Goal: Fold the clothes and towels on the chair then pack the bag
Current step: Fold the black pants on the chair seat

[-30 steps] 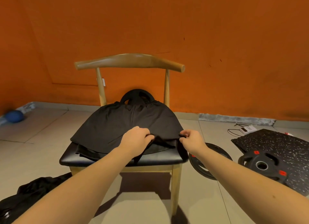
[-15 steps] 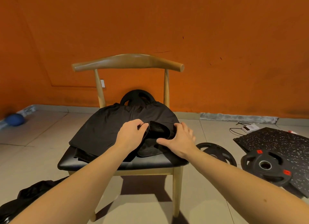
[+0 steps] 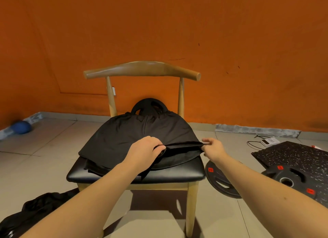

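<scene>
Head: garment (image 3: 138,133) hem stretched left-right between hands

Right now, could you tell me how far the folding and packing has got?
Early, it seems. Nothing looks finished. In hand: the left hand and right hand each pinch the near edge of the black garment spread over the chair, stretching it between them. Left: finishing that fold, plus the dark cloth under it. A dark heap on the floor may be the bag; nothing is packed.
</scene>
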`<state>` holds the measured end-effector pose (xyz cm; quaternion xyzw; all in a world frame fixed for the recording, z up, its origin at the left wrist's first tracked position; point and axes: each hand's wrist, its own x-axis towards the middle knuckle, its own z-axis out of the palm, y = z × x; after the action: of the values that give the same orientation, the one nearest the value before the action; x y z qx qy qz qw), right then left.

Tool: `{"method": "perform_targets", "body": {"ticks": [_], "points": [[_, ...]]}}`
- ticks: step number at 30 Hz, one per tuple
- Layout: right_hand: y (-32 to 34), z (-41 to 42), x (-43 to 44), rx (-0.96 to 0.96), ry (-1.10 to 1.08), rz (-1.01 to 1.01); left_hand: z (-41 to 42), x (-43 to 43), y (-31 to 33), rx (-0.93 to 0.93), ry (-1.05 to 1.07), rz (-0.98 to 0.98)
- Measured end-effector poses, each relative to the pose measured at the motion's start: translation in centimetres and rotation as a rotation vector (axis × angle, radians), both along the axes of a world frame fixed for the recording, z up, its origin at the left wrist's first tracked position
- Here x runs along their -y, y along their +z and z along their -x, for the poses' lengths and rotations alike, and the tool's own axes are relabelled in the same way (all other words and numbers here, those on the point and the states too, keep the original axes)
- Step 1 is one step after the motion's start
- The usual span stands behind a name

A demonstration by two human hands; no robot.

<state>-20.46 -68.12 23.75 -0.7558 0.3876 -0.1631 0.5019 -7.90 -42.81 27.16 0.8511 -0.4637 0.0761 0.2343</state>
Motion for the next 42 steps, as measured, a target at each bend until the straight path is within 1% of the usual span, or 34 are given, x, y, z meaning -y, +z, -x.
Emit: {"method": "perform_targets", "body": {"ticks": [1, 2, 7, 9, 10, 11, 12, 13, 14, 15, 16, 17, 18, 20, 23, 25, 26, 28, 30, 33, 38, 42], "points": [[-0.5, 0.1, 0.4, 0.010, 0.010, -0.056, 0.0, -0.2, -0.4, 0.016, -0.014, -0.029], [-0.8, 0.2, 0.6, 0.027, 0.021, -0.056, 0.0, -0.3, -0.7, 0.026, -0.024, -0.054], [0.6, 0.9, 0.5, 0.205, -0.038, 0.086, 0.4, -0.8, -1.7, 0.101, -0.048, -0.062], [0.6, 1.4, 0.9, 0.173, -0.057, 0.180, 0.8, -0.8, -1.9, 0.157, -0.042, -0.146], [0.5, 1.7, 1.0, 0.109, -0.027, 0.200, 1.0, -0.7, -2.1, 0.189, -0.032, -0.199], [0.2, 2.0, 1.3, 0.026, 0.035, 0.176, 1.2, -0.7, -2.4, 0.217, -0.017, -0.232], [-0.2, 2.1, 1.7, -0.045, 0.110, 0.090, 1.4, -0.6, -2.5, 0.241, 0.002, -0.246], [-0.4, 2.3, 2.1, -0.070, 0.172, -0.063, 1.5, -0.4, -2.6, 0.262, 0.017, -0.245], [-0.3, 2.4, 2.4, -0.035, 0.198, -0.267, 1.6, -0.1, -2.6, 0.276, 0.019, -0.234], [-0.3, 2.5, 2.6, 0.042, 0.189, -0.465, 1.8, 0.4, -2.5, 0.283, 0.010, -0.219], [-0.2, 2.4, 2.8, 0.122, 0.156, -0.615, 2.0, 0.9, -2.5, 0.288, -0.008, -0.214], [-0.2, 2.3, 3.0, 0.185, 0.112, -0.708, 2.2, 1.5, -2.4, 0.291, -0.027, -0.219], [0.0, 2.1, 3.0, 0.207, 0.081, -0.741, 2.3, 2.2, -2.5, 0.289, -0.043, -0.233], [0.2, 1.5, 2.5, 0.144, 0.045, -0.721, 2.4, 3.4, -2.5, 0.265, -0.049, -0.256], [0.2, 0.4, 2.2, -0.005, 0.073, -0.635, 2.5, 4.7, -2.2, 0.247, -0.058, -0.279], [0.7, 0.0, 2.1, -0.047, 0.028, -0.595, 2.8, 5.0, -2.0, 0.243, -0.068, -0.256], [1.0, -0.2, 2.1, -0.037, -0.006, -0.564, 2.9, 5.0, -1.8, 0.231, -0.069, -0.223], [1.6, -0.5, 2.5, 0.050, -0.075, -0.460, 3.2, 5.2, -1.7, 0.208, -0.066, -0.164], [2.0, -0.6, 2.5, 0.085, -0.118, -0.395, 3.6, 5.3, -1.8, 0.187, -0.073, -0.172], [1.6, -0.5, 2.0, 0.067, -0.110, -0.426, 4.2, 5.7, -2.5, 0.172, -0.067, -0.233], [3.2, -1.5, 1.2, 0.192, -0.032, -0.452, 5.8, 7.6, -1.4, 0.038, 0.057, -0.109], [4.6, -2.7, 0.4, 0.141, 0.034, -0.405, 6.2, 10.1, -1.3, -0.045, 0.166, -0.058]]}}
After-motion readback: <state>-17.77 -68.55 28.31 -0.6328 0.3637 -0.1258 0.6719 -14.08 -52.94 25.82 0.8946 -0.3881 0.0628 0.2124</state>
